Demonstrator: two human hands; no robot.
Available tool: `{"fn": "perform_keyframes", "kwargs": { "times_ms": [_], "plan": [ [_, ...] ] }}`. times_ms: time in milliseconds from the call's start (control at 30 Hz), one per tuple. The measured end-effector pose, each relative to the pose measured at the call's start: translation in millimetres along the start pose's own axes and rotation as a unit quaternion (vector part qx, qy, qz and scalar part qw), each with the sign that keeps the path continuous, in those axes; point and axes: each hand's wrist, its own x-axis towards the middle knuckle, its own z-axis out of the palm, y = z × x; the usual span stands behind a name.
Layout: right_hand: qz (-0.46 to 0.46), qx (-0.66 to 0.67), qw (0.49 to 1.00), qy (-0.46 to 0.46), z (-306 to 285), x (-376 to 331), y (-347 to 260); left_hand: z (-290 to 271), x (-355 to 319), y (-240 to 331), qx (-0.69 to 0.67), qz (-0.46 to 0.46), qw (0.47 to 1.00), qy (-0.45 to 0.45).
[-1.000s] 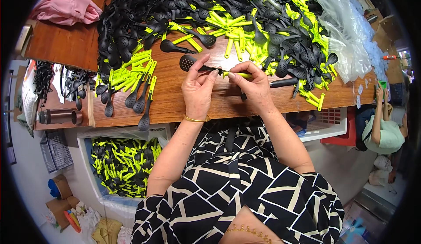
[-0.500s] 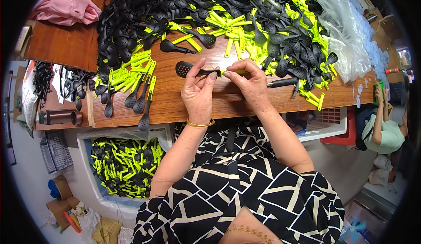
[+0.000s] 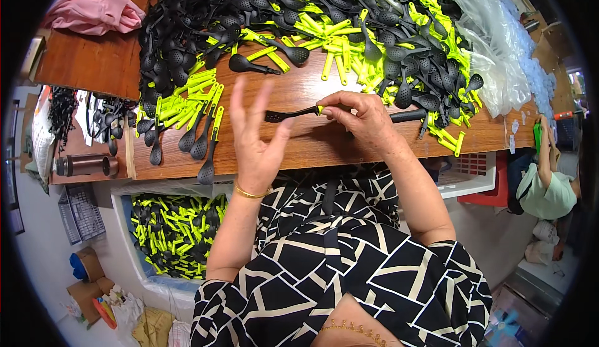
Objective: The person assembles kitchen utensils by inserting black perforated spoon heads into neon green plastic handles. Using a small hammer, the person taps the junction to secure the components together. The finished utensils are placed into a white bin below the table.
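My right hand pinches a black slotted spoon at its yellow-green handle, most of which the fingers hide. The spoon points left, just over the wooden table. Beside its head, my left hand is off the spoon with fingers spread, slightly blurred and empty. Behind the hands lies a loose black spoon head with a bare shank. To the left, several spoons with green handles jut past the table's front edge, next to a pile of loose green handles.
A large heap of black spoon heads and green handles covers the table's back. A dark rod-like handle lies right of my right hand. A lined bin of green-handled spoons stands below left. Clear plastic sheeting hangs at right; a co-worker sits beyond.
My left hand has let go of the spoon and moved left and down, its fingers opening. The right hand keeps the spoon, which has tipped and shifted slightly right.
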Motion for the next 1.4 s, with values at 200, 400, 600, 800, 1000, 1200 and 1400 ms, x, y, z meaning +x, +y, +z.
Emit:
{"fn": "perform_keyframes", "kwargs": {
  "times_ms": [200,400,600,800,1000,1200,1400],
  "plan": [
    [-0.06,-0.008,0.998,0.007,3,0,-13,-12,18,-5,-0.097,-0.122,0.962,-0.224],
    [-0.104,-0.009,0.995,-0.006,-17,-1,-34,1,7,-8,-0.198,-0.211,0.939,-0.189],
    [-0.093,-0.016,0.993,-0.077,-24,13,-29,-4,10,2,-0.126,-0.126,0.967,-0.184],
    [-0.066,-0.022,0.992,-0.104,-21,13,-28,-5,8,3,-0.061,-0.068,0.98,-0.179],
    [-0.073,-0.09,0.989,-0.089,-11,13,-24,3,-6,1,-0.071,-0.066,0.982,-0.162],
    [-0.1,-0.103,0.976,-0.167,-4,14,-23,-2,-26,-9,-0.175,-0.233,0.939,-0.183],
    [-0.108,-0.047,0.974,-0.195,7,9,-17,-8,-37,-14,-0.221,-0.301,0.905,-0.202]
  ]
}}
